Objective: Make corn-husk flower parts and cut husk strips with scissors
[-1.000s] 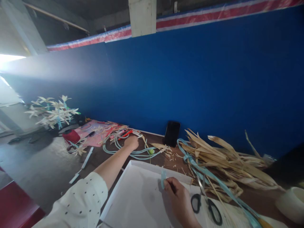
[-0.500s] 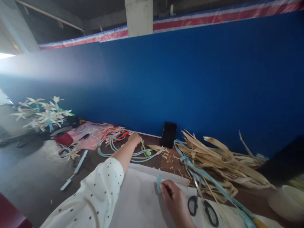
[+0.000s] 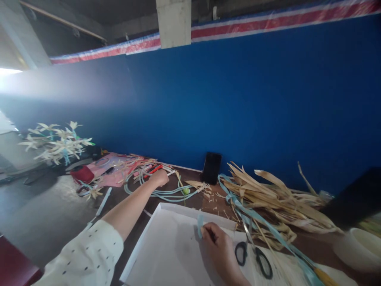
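My right hand [image 3: 216, 240] is closed in a pinch on a short light-blue strip [image 3: 199, 222], which stands up above a white box lid [image 3: 166, 246]. Beyond the lid, my left hand [image 3: 160, 178] is closed among coiled pale-blue cords [image 3: 169, 195] at the back of the table. A thin white stick [image 3: 172, 172] shows just past its fingers; whether the hand grips it I cannot tell, as the fingertips are hidden. Black-handled scissors [image 3: 255, 256] lie to the right of my right hand.
Dried corn husks [image 3: 274, 198] and light-blue ribbon [image 3: 268, 228] lie at the right, near a white bowl [image 3: 358, 250]. A black phone [image 3: 212, 168] leans against the blue partition [image 3: 238, 103]. Husk flowers [image 3: 61, 143] and a red spool [image 3: 82, 174] are at the left.
My left hand has drawn back to the left and toward me, uncovering the white stick and the lid's left edge. My right hand keeps its pinch on the strip, almost unmoved.
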Demonstrator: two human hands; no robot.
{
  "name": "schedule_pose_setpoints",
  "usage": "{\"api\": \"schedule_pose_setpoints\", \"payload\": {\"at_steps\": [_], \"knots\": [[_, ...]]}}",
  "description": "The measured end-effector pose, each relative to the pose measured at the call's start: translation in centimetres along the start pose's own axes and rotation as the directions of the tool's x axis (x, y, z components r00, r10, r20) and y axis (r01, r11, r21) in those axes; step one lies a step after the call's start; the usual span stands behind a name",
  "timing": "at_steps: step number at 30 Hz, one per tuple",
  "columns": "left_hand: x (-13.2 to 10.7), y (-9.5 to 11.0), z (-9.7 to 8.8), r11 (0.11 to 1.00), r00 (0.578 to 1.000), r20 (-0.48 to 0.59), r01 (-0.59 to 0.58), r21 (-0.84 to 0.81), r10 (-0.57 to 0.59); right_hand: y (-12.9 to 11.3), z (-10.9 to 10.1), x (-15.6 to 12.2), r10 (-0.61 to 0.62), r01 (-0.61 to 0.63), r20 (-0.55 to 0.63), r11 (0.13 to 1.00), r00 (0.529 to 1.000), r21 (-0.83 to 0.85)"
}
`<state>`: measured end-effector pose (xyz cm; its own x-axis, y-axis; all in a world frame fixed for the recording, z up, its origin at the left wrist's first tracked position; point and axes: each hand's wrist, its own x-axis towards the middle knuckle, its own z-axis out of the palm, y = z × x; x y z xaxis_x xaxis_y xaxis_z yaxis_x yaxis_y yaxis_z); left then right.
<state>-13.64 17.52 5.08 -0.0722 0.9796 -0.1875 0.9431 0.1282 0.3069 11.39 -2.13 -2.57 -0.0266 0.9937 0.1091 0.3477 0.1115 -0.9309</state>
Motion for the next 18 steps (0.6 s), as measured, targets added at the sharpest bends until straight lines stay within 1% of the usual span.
{"api": "schedule_pose_setpoints", "payload": {"at_steps": [3, 6, 8, 11, 13, 15, 17, 18], "knots": [[-3.2, -1.0, 0.0, 0.999, 0.998, -0.036, -0.047, 0.005, 0.047, -0.1, 0.0, 0.0, 0.016, -0.016, -0.001, 1.000, 1.000, 0.002], [-6.6, -3.2, 0.4, 0.993, 0.989, -0.102, -0.109, -0.051, 0.103, 0.1, 0.1, 0.0, 0.014, -0.014, -0.010, 1.000, 1.000, -0.003], [-8.9, -4.9, 0.9, 0.989, 0.983, -0.158, -0.114, -0.089, 0.099, 0.3, 0.1, 0.0, -0.003, 0.003, -0.016, 1.000, 1.000, -0.021], [-12.4, -6.9, 2.2, 0.993, 0.979, -0.194, -0.075, -0.095, 0.055, 0.4, 0.1, 0.0, -0.026, 0.025, -0.012, 0.998, 1.000, -0.059], [-14.7, -7.4, 3.4, 0.993, 0.978, -0.203, -0.057, -0.099, 0.036, 0.4, 0.0, 0.0, -0.031, 0.031, 0.000, 0.996, 1.000, -0.087], [-16.6, -7.4, 4.6, 0.992, 0.984, -0.169, -0.077, -0.103, 0.059, 0.4, 0.0, -0.1, -0.035, 0.036, 0.016, 0.993, 0.999, -0.112], [-18.1, -7.0, 5.6, 0.995, 0.991, -0.131, -0.046, -0.083, 0.035, 0.3, -0.1, -0.1, -0.041, 0.043, 0.021, 0.992, 0.999, -0.118], [-18.5, -6.8, 6.1, 0.998, 0.990, -0.139, -0.024, -0.066, 0.015, 0.3, -0.1, -0.1, -0.043, 0.045, 0.020, 0.992, 0.999, -0.114]]}}
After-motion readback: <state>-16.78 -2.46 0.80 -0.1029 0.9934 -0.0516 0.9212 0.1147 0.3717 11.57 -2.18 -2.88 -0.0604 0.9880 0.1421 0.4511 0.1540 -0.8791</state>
